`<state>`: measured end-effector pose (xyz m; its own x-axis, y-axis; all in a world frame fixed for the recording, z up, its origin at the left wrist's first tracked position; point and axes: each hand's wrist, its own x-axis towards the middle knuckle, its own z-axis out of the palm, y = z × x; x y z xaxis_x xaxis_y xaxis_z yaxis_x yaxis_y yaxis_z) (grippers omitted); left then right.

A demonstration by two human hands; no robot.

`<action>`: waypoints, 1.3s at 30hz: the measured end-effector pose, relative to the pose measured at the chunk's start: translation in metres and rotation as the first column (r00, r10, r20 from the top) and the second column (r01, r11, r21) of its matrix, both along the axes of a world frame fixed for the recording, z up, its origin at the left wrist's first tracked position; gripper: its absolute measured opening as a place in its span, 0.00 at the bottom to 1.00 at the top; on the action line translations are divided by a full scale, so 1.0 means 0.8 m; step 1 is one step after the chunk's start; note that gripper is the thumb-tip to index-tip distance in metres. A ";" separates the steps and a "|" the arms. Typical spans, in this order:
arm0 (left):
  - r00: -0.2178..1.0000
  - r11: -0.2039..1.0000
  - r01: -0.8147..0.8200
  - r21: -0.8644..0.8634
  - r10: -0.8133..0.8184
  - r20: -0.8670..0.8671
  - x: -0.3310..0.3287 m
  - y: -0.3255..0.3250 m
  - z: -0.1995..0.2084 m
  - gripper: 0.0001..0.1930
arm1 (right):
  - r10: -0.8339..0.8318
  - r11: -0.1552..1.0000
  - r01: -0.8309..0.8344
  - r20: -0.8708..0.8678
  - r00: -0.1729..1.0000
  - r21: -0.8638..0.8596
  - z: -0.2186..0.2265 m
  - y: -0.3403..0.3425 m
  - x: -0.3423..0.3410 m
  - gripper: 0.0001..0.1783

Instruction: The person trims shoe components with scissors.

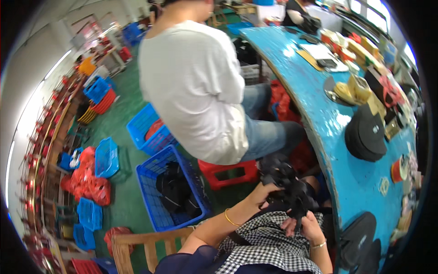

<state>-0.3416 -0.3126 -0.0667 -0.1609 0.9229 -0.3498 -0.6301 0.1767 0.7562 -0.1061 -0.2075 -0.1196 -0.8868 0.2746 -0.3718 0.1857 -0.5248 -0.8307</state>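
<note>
A tangled bundle of black strap-like pieces (pixel 287 180) is held above my lap, over a black-and-white checked apron (pixel 255 246). My left hand (pixel 265 192) is closed on the bundle's left side. Lower and to the right, my right hand (pixel 310 227) grips a hanging end of the same bundle. The pieces' exact kind is hard to make out, and they hide some of my fingers. Just right of my hands runs the edge of a blue table (pixel 326 155).
A seated person in a white top (pixel 191 91) is close ahead on a red stool (pixel 226 173). Left of me stands a blue crate (pixel 148 201) with black material. Black padded pieces (pixel 365 132), a tape roll (pixel 399 169) and other items lie on the table.
</note>
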 end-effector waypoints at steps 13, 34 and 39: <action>0.930 0.749 -0.261 0.608 0.364 -0.049 0.085 -0.118 -0.028 0.24 | -0.058 0.987 0.024 -0.215 0.975 -0.156 0.028 -0.045 -0.033 0.14; 0.493 0.293 -0.862 0.414 0.679 0.544 -0.011 -0.195 -0.006 0.14 | -0.429 0.775 0.502 -0.264 0.864 0.384 0.069 0.015 0.064 0.06; 0.570 0.261 -0.781 0.567 0.668 0.478 -0.065 -0.249 -0.011 0.15 | -0.016 0.655 -0.136 0.193 0.981 0.743 0.114 0.012 0.093 0.06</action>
